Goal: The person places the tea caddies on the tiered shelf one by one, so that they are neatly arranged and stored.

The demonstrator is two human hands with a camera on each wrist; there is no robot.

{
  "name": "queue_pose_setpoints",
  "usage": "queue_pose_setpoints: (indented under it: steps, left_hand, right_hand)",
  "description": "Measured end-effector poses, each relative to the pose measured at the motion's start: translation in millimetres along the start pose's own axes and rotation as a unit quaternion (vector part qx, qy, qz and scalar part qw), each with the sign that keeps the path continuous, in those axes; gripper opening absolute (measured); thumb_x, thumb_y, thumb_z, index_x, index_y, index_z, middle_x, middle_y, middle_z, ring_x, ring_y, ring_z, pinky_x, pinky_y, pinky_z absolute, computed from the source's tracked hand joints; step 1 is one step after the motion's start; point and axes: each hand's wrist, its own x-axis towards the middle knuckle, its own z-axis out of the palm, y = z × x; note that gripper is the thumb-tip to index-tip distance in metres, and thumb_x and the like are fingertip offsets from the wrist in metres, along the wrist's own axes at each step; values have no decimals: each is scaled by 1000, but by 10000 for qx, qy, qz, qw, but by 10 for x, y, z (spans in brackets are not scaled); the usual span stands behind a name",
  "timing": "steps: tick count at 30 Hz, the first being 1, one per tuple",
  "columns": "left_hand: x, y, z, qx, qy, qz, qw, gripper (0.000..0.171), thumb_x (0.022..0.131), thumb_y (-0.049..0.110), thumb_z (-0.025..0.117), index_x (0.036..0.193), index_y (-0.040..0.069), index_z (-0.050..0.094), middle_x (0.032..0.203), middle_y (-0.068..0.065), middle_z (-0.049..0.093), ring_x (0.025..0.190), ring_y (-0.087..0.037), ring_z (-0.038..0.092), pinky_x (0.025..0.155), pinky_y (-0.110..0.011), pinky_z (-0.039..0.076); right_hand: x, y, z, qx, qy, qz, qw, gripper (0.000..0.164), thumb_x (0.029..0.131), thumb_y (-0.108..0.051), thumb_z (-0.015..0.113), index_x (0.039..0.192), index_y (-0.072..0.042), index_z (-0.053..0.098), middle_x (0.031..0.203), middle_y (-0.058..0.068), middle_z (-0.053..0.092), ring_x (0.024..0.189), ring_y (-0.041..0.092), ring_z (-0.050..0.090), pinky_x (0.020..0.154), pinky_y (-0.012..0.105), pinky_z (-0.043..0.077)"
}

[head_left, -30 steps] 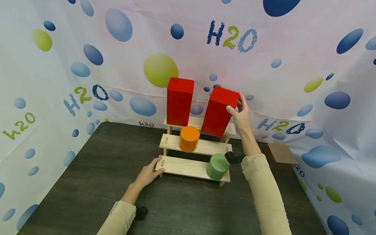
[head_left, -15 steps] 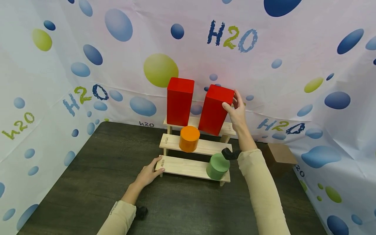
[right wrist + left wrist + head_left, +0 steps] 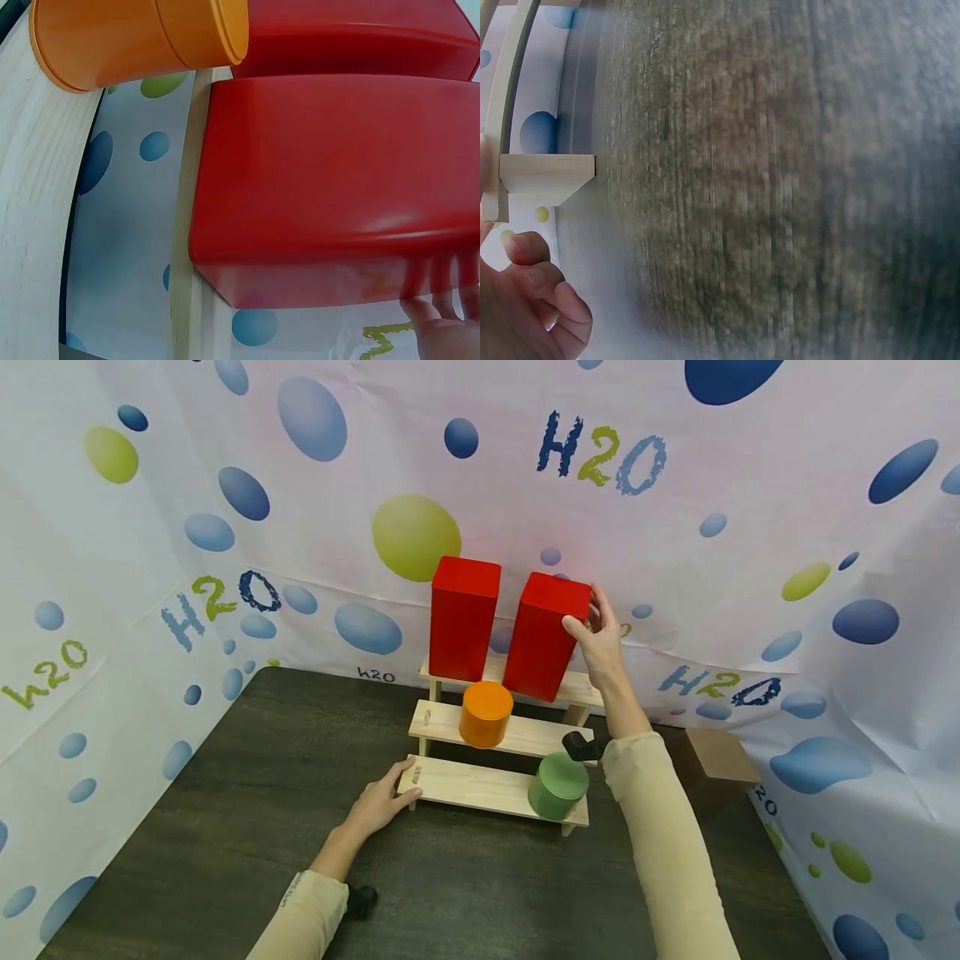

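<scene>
A three-step wooden shelf stand [image 3: 472,785] stands on the dark table. My left hand [image 3: 377,804] grips the left end of its lowest step, with some fingers curled below the board in the left wrist view. My right hand [image 3: 602,647] holds a tall red box [image 3: 546,639] by its upper right side, thumb on the front. This box is at the top step, tilted slightly, its bottom against the board in the right wrist view. Left of it, a second tall red box [image 3: 463,622] stands on the same step.
An orange round tin [image 3: 486,716] stands on the middle step. A green round tin [image 3: 558,787] is at the right of the lowest step. A brown cardboard box [image 3: 716,764] sits on the table [image 3: 480,885] at the right. A patterned sheet [image 3: 495,460] hangs behind.
My right hand has moved left with the red box, closer to the second red box, and the box leans less. My left hand has stayed on the stand.
</scene>
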Motion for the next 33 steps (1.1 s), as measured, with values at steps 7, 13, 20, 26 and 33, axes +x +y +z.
queue_pose_setpoints:
  steps: [7, 13, 20, 26, 33]
  left_hand:
    - [22, 9, 1, -36, 19, 85, 10000, 63, 88, 36, 59, 142, 16, 34, 50, 3, 36, 44, -10, 27, 45, -25, 25]
    - [29, 15, -4, -60, 30, 115, 9999, 63, 88, 34, 60, 142, 16, 34, 49, 3, 34, 43, -10, 25, 45, -24, 24]
    - [34, -5, 8, -60, 56, 95, 9999, 63, 87, 34, 61, 142, 17, 34, 49, 3, 34, 44, -10, 26, 45, -24, 24]
    - [29, -28, 24, -24, 49, 86, 9999, 63, 87, 36, 60, 142, 17, 34, 51, 2, 36, 44, -10, 27, 45, -25, 25]
    - [32, -48, 30, -4, 75, 93, 9999, 63, 87, 37, 60, 141, 17, 35, 53, 2, 37, 46, -11, 28, 45, -25, 26]
  right_hand:
    - [38, 18, 16, 198, -2, -48, 9998, 74, 81, -9, 58, 145, -7, 21, 142, 10, 29, 126, 23, 33, 104, 38, 28]
    - [63, -9, 54, 248, -189, 15, 9995, 75, 81, -5, 58, 146, -5, 18, 144, 13, 27, 130, 25, 30, 105, 36, 27]
    - [-4, -148, 131, 108, -459, 121, 9988, 72, 85, -6, 53, 146, -3, 16, 146, 14, 25, 131, 26, 29, 105, 38, 27]
    - [-19, -182, 138, 141, -691, 306, 9970, 70, 86, -6, 51, 147, -5, 14, 147, 14, 24, 130, 26, 30, 104, 44, 27]
    - [-7, -170, 143, 28, -854, 369, 9957, 71, 87, -13, 50, 147, -8, 13, 148, 12, 22, 124, 25, 35, 103, 48, 28]
